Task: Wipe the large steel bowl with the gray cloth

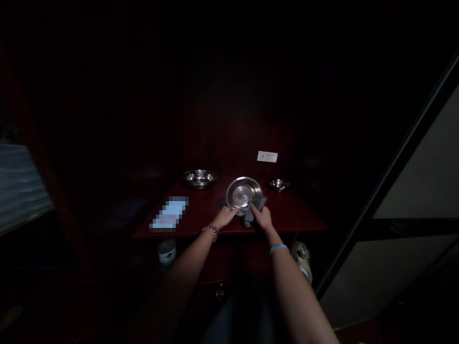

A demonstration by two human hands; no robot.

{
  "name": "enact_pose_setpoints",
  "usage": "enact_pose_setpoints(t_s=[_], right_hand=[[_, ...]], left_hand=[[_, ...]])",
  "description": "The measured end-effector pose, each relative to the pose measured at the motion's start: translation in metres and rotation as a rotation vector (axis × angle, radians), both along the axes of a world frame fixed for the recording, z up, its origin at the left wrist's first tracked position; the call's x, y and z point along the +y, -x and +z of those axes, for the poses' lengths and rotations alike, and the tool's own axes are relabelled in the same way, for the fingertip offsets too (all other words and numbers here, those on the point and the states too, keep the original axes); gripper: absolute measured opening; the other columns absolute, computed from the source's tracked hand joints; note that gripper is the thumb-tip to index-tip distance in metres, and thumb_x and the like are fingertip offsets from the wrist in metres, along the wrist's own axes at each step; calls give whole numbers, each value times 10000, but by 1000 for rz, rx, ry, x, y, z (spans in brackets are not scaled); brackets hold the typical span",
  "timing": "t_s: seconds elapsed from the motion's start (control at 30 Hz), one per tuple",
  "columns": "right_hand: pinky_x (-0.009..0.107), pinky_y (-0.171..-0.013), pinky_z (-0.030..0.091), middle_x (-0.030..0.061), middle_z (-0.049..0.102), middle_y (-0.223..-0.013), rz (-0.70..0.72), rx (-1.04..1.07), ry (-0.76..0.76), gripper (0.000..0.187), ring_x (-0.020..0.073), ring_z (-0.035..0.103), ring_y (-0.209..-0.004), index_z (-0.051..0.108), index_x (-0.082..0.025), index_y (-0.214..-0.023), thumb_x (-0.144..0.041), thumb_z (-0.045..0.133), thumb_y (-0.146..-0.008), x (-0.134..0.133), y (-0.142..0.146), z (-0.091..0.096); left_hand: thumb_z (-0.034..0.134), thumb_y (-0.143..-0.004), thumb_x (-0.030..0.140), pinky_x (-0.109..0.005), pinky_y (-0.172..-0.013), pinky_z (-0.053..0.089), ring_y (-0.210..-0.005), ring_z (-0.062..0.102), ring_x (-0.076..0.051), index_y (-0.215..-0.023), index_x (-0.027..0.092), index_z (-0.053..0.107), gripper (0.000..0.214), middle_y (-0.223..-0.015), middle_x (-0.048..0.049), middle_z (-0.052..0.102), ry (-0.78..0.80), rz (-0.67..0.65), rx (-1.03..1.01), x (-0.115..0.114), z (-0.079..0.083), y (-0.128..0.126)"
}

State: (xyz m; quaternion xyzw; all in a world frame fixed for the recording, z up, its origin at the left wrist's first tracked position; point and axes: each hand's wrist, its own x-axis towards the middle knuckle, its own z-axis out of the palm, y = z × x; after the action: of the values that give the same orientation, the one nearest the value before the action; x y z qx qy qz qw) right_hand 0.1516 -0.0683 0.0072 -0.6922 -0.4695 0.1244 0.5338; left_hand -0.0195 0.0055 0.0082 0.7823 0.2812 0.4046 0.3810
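A round steel plate (244, 191) lies on the dark red table (287, 215) just ahead of me. My left hand (225, 217) grips the plate's near left rim, fingers curled on it. My right hand (261, 216) is closed on a grey cloth (250, 215) that hangs over the plate's near right edge. A beaded bracelet circles my left wrist and a light blue band circles my right wrist.
A steel bowl (200, 178) stands at the back left and a small steel bowl (278, 184) at the back right. A pale blue flat item (169, 214) lies at the left. A white socket plate (267, 156) sits on the wall. Below the table are a bottle (167, 252) and shoes (303, 260).
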Motion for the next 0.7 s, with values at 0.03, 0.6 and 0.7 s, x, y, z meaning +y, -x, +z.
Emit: enact_pose_setpoints(t_s=[0.03,0.6,0.7], right_hand=[[276,-791,536,155,747,-986,-6,-3,-1,347,238,716,-916,728,-91,-1000,-392,628,-858,1,0,0],[271,-808,530,151,744,-1012,-8,-13,9,358,232,712,-933,720,-103,-1025,-404,626,-855,-2,0,2],[281,-821,528,151,743,-1016,-18,-18,0,353,237,709,-943,716,-101,-1031,-395,618,-862,-3,0,2]], left_hand=[[541,-809,368,-360,-1098,388,-1210,588,-261,-1183,95,647,475,-1270,-121,660,4,-3,-10,0,0,0],[574,-770,352,-362,-1089,407,-1200,600,-273,-1144,129,677,448,-1240,-98,682,31,-4,-12,-3,5,-1],[572,-770,348,-355,-1088,406,-1193,606,-270,-1135,129,684,440,-1226,-94,690,34,-10,10,-3,5,-1]])
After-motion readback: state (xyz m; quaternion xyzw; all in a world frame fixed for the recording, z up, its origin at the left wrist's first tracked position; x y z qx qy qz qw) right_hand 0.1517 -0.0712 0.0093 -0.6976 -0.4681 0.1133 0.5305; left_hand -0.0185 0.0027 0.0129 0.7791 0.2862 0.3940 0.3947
